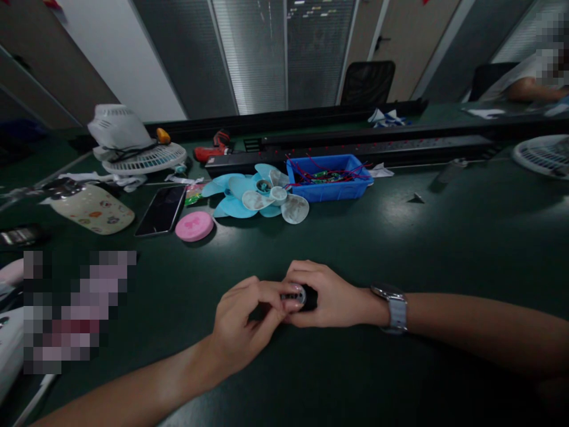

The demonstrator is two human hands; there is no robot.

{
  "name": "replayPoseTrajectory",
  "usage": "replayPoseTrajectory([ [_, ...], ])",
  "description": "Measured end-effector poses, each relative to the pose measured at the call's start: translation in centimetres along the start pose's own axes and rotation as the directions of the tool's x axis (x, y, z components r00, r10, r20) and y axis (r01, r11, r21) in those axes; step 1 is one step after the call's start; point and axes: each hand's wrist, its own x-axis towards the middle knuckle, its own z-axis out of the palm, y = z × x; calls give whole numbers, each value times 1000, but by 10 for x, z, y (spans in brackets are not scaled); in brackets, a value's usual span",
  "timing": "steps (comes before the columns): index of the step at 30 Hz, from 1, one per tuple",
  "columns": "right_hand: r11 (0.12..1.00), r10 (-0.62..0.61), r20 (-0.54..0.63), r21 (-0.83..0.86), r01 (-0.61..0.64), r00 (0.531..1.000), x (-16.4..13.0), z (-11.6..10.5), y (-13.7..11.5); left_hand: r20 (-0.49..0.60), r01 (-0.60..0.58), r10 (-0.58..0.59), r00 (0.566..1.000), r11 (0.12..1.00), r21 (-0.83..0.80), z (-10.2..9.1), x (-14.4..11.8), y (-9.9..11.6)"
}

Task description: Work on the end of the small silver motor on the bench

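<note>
Small round part (301, 295), silvery end showing, at near middle of desk (413, 255), between both hands; left hand (235, 317): grip closed on part, thumb and finger pinching its edge; right hand (338, 301) curled about it from right, cannot tell whether that grip presses; best done with light, even pinch, right palm steadying, part low over desk; farther off, turquoise fan blades (235, 207), blue tray (338, 191) to their right, pink round case (194, 226) left.
</note>
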Motion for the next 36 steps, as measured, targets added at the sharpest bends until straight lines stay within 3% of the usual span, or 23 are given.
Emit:
replayPoseTrajectory([
  [36, 1000, -10, -9, 2, 10, 1000, -1, 3, 5, 73, -69, 65, 995, 996, 49, 5, 0, 0],
])
